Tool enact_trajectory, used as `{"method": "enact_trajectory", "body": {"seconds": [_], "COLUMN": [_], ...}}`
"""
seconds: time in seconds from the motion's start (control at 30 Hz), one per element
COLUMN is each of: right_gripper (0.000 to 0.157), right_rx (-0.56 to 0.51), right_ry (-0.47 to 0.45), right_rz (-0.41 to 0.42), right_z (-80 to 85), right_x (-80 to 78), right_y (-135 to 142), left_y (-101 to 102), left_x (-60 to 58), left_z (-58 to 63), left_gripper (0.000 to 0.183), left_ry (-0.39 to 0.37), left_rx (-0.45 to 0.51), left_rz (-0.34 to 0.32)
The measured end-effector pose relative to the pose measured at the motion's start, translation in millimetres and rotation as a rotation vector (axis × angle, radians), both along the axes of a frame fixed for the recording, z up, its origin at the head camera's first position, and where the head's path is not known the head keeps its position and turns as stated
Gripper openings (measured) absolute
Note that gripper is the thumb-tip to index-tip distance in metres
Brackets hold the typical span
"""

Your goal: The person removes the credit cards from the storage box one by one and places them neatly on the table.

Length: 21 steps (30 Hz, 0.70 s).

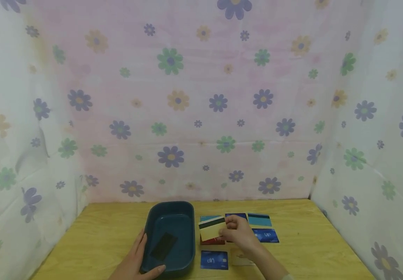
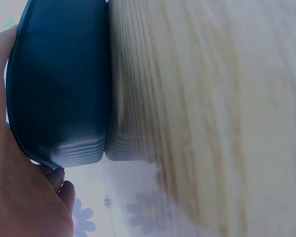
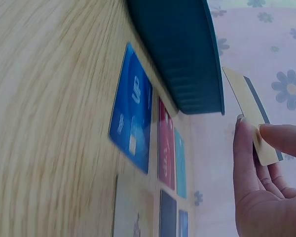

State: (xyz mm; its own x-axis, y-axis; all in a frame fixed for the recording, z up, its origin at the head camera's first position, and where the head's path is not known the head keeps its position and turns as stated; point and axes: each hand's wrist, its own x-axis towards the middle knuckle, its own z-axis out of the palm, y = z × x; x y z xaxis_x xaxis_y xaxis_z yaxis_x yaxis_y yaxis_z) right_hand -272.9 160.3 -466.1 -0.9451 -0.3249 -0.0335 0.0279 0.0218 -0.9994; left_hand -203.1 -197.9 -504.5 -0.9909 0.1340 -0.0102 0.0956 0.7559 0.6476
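My right hand (image 1: 240, 235) pinches a gold card (image 1: 210, 230) with a black stripe between thumb and fingers, raised above the cards on the table. In the right wrist view that card (image 3: 250, 106) is tilted, near the tray's rim. My left hand (image 1: 132, 258) grips the side and near corner of a dark blue tray (image 1: 191, 249). One dark card (image 1: 164, 246) lies on the tray's floor. Under the held card, a red card (image 1: 213, 241) and a teal card (image 1: 208, 218) are partly covered. A blue VIP card (image 1: 214, 260) lies nearest the tray's front.
Right of the hand lie a light blue striped card (image 1: 259, 221) and another blue VIP card (image 1: 268, 235). A pale card (image 1: 240, 259) is partly behind my forearm, and a dark blue card (image 1: 236, 214) behind my fingers. Flowered cloth (image 1: 201, 116) encloses the wooden table (image 1: 313, 249).
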Motion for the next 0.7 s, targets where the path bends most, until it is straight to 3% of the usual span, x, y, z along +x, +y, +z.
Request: {"method": "enact_trajectory", "body": {"seconds": [0.17, 0.47, 0.7], "right_gripper": [0.044, 0.039, 0.050], "right_rx": [0.018, 0.067, 0.083], "right_ry": [-0.012, -0.021, -0.010], "right_rz": [-0.012, -0.071, -0.074], "right_z": [1.4, -2.8, -8.7], "right_x": [4.6, 9.0, 14.3], "right_y": [11.4, 34.8, 66.0], "left_y": [-0.2, -0.3, -0.2], "left_x": [1.2, 1.6, 2.1], "left_z": [-0.8, -2.9, -1.8], "left_gripper": [0.117, 0.117, 0.115], "left_ry": [0.002, 0.002, 0.006], "left_rx": [-0.004, -0.009, -0.002], "left_rz": [0.006, 0.003, -0.005]}}
